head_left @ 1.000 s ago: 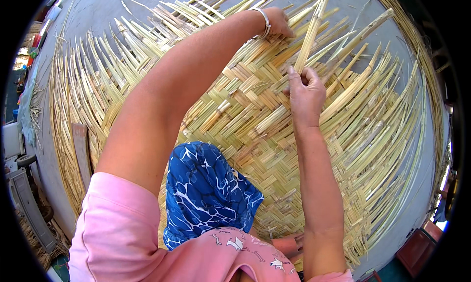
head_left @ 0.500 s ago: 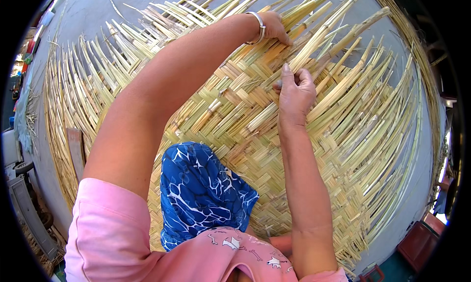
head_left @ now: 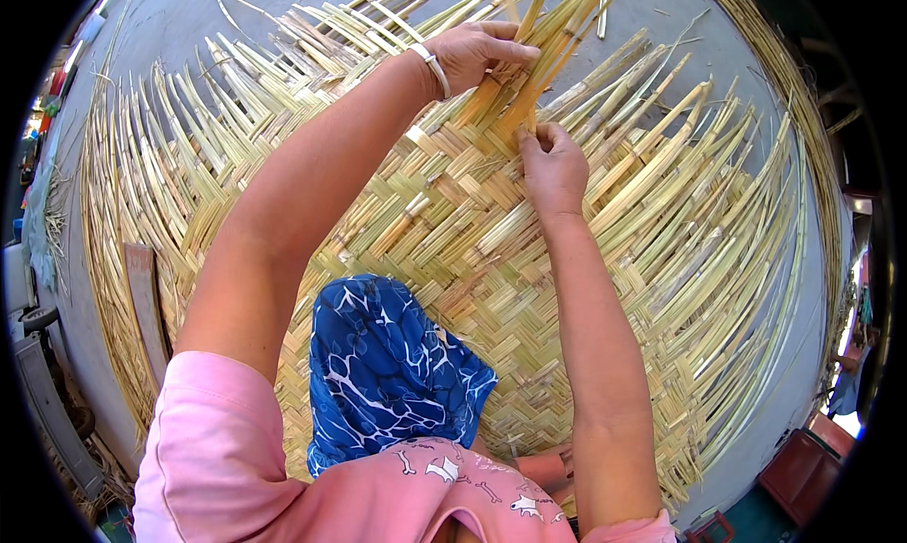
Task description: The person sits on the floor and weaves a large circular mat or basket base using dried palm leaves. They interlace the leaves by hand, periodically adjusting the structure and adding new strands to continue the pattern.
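A large mat of split cane strips point(head_left: 529, 307), woven in a slanting zigzag, spreads under me. At its far edge my left hand point(head_left: 477, 56) has its thumb and fingers closed round a bundle of cane strips point(head_left: 565, 34), which stands lifted off the mat and tilts away to the upper right. Just nearer and to the right, my right hand point(head_left: 556, 170) pinches at the foot of the same bundle, by the woven edge. The exact strip between its fingertips is partly hidden. A pale bangle point(head_left: 430, 68) circles my left wrist.
Loose strip ends point(head_left: 727, 222) fan out along the mat's right side, others point(head_left: 132, 174) along its left. A flat wooden piece point(head_left: 145, 297) lies on the left ends. My knee in blue patterned cloth point(head_left: 387, 373) rests on the mat. Long canes point(head_left: 794, 80) lie at far right.
My left hand has moved left and raised a bundle of strips. My right hand has shifted slightly left, from a thick pale strip to the bundle's foot. Strips on the right now lie lower.
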`<state>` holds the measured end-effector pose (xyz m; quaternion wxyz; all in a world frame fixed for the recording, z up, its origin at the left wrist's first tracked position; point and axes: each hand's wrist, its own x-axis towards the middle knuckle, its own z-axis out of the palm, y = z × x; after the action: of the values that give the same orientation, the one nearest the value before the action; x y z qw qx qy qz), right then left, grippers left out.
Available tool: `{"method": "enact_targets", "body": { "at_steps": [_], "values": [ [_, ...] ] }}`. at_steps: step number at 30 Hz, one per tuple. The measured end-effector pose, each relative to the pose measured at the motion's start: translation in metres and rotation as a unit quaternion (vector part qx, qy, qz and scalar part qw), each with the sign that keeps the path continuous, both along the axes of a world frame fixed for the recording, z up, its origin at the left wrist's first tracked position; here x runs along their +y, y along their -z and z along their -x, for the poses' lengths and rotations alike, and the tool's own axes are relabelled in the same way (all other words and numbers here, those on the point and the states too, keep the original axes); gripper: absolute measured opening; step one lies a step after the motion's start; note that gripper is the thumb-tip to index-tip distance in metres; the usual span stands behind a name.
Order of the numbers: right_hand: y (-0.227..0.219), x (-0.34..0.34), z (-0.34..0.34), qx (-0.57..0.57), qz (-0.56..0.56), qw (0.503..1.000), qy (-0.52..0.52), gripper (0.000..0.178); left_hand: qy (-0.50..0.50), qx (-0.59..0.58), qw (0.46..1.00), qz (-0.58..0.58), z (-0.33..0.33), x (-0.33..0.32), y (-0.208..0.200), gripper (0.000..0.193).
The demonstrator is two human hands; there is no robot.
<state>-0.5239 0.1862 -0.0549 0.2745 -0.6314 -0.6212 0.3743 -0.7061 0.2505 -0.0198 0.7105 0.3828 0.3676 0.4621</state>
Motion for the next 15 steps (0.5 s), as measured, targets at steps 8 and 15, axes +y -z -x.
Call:
{"method": "enact_targets", "body": {
  "at_steps": [8, 15],
  "values": [
    [-0.003, 0.002, 0.004, -0.083, -0.036, 0.996, -0.01, 0.012, -0.242, 0.305, 0.918, 0.074, 0.002, -0.02, 0.029, 0.013],
    [-0.012, -0.004, 0.012, -0.268, -0.177, 0.94, -0.113, 0.009, -0.27, 0.368, 0.89, -0.001, 0.015, -0.041, 0.05, 0.012]
  ]
}}
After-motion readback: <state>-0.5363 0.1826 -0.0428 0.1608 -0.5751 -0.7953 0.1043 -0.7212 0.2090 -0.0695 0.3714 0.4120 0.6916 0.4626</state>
